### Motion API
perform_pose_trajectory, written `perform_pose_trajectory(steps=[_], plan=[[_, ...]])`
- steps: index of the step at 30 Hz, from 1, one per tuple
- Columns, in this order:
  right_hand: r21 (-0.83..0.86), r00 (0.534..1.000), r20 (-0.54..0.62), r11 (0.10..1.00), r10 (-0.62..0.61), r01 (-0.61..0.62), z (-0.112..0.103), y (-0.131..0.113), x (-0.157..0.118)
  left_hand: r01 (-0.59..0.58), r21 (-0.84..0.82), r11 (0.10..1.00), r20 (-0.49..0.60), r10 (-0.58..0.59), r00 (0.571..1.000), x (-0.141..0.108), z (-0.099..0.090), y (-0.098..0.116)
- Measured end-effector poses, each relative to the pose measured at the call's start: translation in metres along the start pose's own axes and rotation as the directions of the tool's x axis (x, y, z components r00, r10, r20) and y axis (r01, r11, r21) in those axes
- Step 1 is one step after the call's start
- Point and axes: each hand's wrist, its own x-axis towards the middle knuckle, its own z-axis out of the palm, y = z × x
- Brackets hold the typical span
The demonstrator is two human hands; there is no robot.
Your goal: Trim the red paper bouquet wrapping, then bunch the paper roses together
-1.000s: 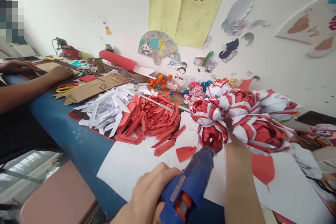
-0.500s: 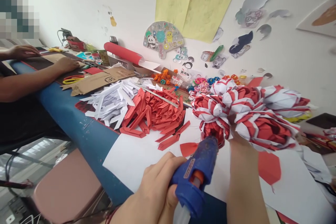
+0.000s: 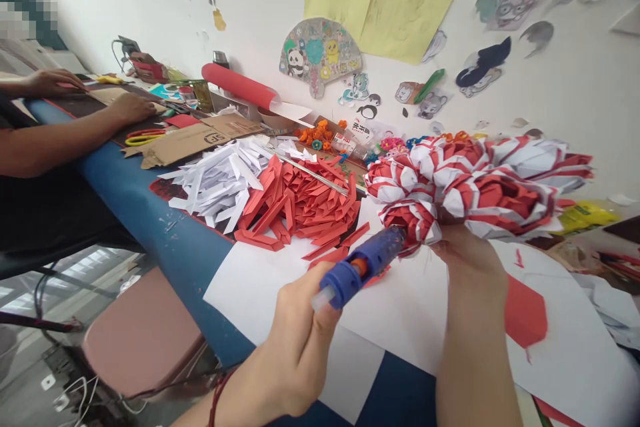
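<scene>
My left hand [image 3: 300, 340], with a dark red cord at the wrist, is closed around a blue hot glue gun [image 3: 370, 261]. The gun's tip meets the lower front red-and-white paper flower [image 3: 411, 221]; whether it touches the petals I cannot tell. My right hand [image 3: 457, 243] reaches up under the bunch of folded paper flowers [image 3: 505, 200] and holds it; most of its fingers are hidden behind the blooms. Left of the flowers lie a heap of folded red paper strips [image 3: 305, 203] and a heap of white strips [image 3: 220, 180], with thin wires [image 3: 310, 170] across them.
White paper sheets [image 3: 270, 293] cover part of the blue table [image 3: 175, 233]. A cardboard piece [image 3: 200, 140], scissors [image 3: 143, 138] and a red paper roll [image 3: 240, 88] lie farther left. Another person's arms [image 3: 75, 130] rest at the far left. A pink stool [image 3: 145, 333] stands below.
The glue gun has tilted from steep to more slanted, its rear swinging left and up with my left hand. The flower bunch has turned slightly and the whole view has shifted.
</scene>
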Motion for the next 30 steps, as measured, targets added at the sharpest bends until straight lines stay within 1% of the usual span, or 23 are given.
perform_pose_trajectory(steps=[2,4,7,10,12,15,21,23,26,28,30], plan=[[-0.009,1.000,-0.002,1.000,-0.004,0.004,0.006,-0.003,-0.003,0.046,-0.069,0.997,0.004,-0.046,0.999,0.001,0.001,-0.001],[-0.027,1.000,0.026,1.000,-0.001,0.001,0.010,-0.006,-0.006,0.083,-0.130,0.988,0.002,-0.084,0.996,0.003,0.000,0.001],[-0.052,0.997,0.078,0.999,-0.008,0.012,0.014,-0.010,-0.008,0.142,-0.170,0.975,0.039,-0.137,0.990,0.007,-0.005,0.006],[-0.076,0.996,0.090,0.997,-0.017,0.024,0.016,-0.012,-0.008,0.179,-0.207,0.962,0.068,-0.168,0.983,0.009,-0.009,0.009],[-0.091,0.997,0.077,0.995,-0.020,0.027,0.017,-0.013,-0.008,0.172,-0.235,0.957,0.061,-0.162,0.985,0.009,-0.008,0.007],[-0.103,0.998,0.064,0.994,-0.014,0.021,0.017,-0.014,-0.007,0.151,-0.266,0.952,0.020,-0.151,0.988,0.009,-0.006,0.003],[-0.087,0.993,0.117,0.996,0.027,-0.017,0.018,-0.017,-0.008,0.189,-0.301,0.935,0.053,-0.182,0.982,0.013,-0.006,0.005],[-0.082,0.994,0.105,0.996,0.030,-0.021,0.020,-0.017,-0.008,0.189,-0.311,0.932,0.052,-0.181,0.982,0.013,-0.006,0.006],[-0.077,0.998,0.047,0.996,0.043,-0.039,0.021,-0.017,-0.008,0.192,-0.315,0.930,0.055,-0.184,0.981,0.013,-0.004,0.003],[-0.070,0.998,0.027,0.996,0.057,-0.055,0.022,-0.017,-0.008,0.166,-0.320,0.933,0.016,-0.169,0.985,0.012,-0.001,0.000],[-0.058,0.997,0.045,0.997,0.062,-0.059,0.021,-0.018,-0.007,0.136,-0.330,0.934,-0.031,-0.155,0.987,0.012,0.002,-0.003]])
